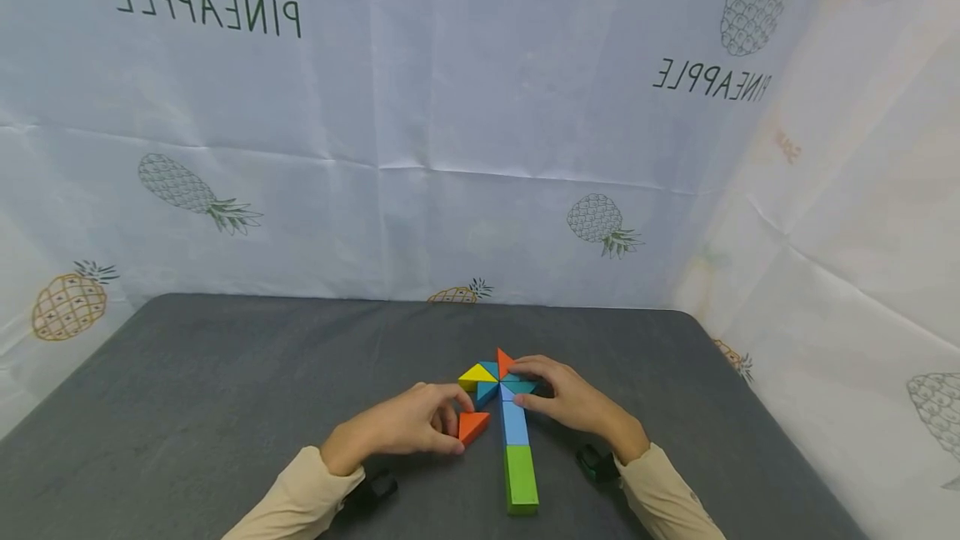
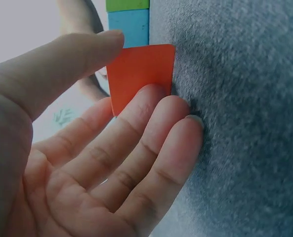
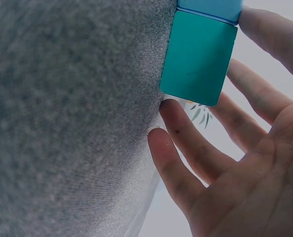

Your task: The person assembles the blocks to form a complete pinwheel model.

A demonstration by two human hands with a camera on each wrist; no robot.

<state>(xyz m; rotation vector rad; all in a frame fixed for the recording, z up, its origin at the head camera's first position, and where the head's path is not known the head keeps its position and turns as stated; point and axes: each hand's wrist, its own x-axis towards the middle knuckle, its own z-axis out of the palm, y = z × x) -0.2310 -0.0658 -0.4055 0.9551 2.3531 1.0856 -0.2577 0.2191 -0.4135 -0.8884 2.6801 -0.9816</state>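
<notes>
My left hand (image 1: 412, 422) holds an orange triangular block (image 1: 472, 427) between thumb and fingers, low over the table or on it; the left wrist view shows a flat orange side (image 2: 141, 69). Just beyond, triangular blocks form a pinwheel: a yellow one (image 1: 477, 376), a blue one (image 1: 486, 392), an orange one (image 1: 503, 363) and a teal one (image 1: 521, 387). Below it, a light blue block (image 1: 514, 425) and a green block (image 1: 521, 477) line up as a stem. My right hand (image 1: 570, 394) rests around the pinwheel's right side, its thumb at the light blue triangle (image 1: 507, 392), fingers loosely extended.
The dark grey table (image 1: 225, 407) reaches back to a hanging white cloth (image 1: 465, 107) printed with pineapples. A dark strap (image 1: 375, 487) shows at the left wrist, and another dark device (image 1: 597, 465) at the right wrist.
</notes>
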